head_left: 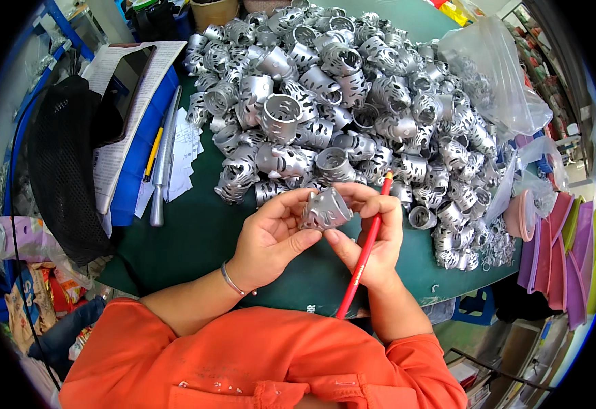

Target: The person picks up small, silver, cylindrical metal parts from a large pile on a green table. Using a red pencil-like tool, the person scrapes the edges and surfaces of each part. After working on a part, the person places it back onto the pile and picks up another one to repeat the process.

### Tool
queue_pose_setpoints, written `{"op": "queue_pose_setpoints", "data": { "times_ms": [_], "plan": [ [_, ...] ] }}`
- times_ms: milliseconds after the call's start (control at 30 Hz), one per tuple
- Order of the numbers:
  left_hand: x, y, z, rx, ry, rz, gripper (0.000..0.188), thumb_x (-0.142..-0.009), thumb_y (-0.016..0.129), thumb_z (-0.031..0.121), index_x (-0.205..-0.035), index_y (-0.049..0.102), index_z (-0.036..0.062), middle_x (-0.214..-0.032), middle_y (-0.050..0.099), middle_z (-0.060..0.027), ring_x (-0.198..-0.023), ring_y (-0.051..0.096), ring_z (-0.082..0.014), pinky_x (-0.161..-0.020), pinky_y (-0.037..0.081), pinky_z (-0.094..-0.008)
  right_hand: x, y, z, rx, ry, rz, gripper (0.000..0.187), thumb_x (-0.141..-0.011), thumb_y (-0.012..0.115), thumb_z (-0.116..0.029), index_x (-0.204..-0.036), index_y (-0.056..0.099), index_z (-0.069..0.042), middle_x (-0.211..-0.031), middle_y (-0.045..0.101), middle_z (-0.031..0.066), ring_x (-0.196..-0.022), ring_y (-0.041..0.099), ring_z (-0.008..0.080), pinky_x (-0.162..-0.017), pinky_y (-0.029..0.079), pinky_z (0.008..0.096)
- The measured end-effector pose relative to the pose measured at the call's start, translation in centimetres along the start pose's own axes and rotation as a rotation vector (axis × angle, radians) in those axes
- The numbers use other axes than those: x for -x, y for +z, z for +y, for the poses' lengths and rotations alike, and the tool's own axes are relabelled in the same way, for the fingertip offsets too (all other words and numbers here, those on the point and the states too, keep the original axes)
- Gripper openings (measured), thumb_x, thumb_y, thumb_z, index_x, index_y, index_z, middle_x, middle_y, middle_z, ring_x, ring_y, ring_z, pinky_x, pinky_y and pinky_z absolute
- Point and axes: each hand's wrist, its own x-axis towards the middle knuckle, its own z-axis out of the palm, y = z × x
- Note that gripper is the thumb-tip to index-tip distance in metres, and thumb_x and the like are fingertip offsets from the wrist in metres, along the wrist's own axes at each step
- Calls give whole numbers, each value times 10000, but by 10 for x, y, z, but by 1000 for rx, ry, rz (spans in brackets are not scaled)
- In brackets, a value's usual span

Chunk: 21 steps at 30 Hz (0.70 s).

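Between both hands, just above the near part of the green table, is a silver-grey metal ring part (326, 210) with cut-out slots. My left hand (271, 232) grips its left side with thumb and fingers; a thin metal bangle circles that wrist. My right hand (374, 235) is closed at the part's right side, its thumb touching the lower edge. A red pencil (362, 266) also sits in my right hand, slanting from the index finger down toward my orange top. Beyond my fingers lies a big heap of similar slotted metal rings (281, 117).
To the left are a blue tray (149, 136) with papers and a dark phone (122, 92), a black mesh bag (63, 160), a yellow pencil (153, 153) and a metal-handled tool (158, 204). Clear plastic bags (496, 75) and coloured strips (560, 252) stand at the right.
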Motion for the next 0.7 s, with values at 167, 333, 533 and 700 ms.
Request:
{"op": "queue_pose_setpoints", "data": {
  "times_ms": [167,333,533,700],
  "plan": [
    [1,-2,2,-33,-89,32,479,-826,589,-18,-1267,402,-14,-1113,531,-96,-962,555,-148,-798,486,-263,4,-7,3,217,-133,11,313,-708,702,22,-827,421,-51,-977,588,160,-819,549,190,-722,447,303],
    [1,0,-1,-61,-88,51,450,-818,597,-22,-1240,442,-16,-1047,536,-75,-923,557,-134,-770,484,-244,9,-5,1,-36,128,74,246,-745,660,56,-800,442,-41,-817,556,78,-687,508,124,-641,435,250],
    [2,-2,-4,-108,-27,74,432,-801,610,-36,-1210,475,-24,-972,482,-29,-874,532,-94,-748,467,-225,8,0,0,-73,194,64,264,-721,662,86,-771,447,-58,-797,519,47,-715,484,107,-650,407,235],
    [2,-3,-13,-78,-12,-2,459,-811,579,-61,-1245,434,-30,-1132,481,-65,-1050,518,-154,-888,446,-288,12,-10,12,8,89,29,260,-714,693,21,-719,448,-66,-702,506,35,-638,466,106,-581,373,231]
  ]
}}
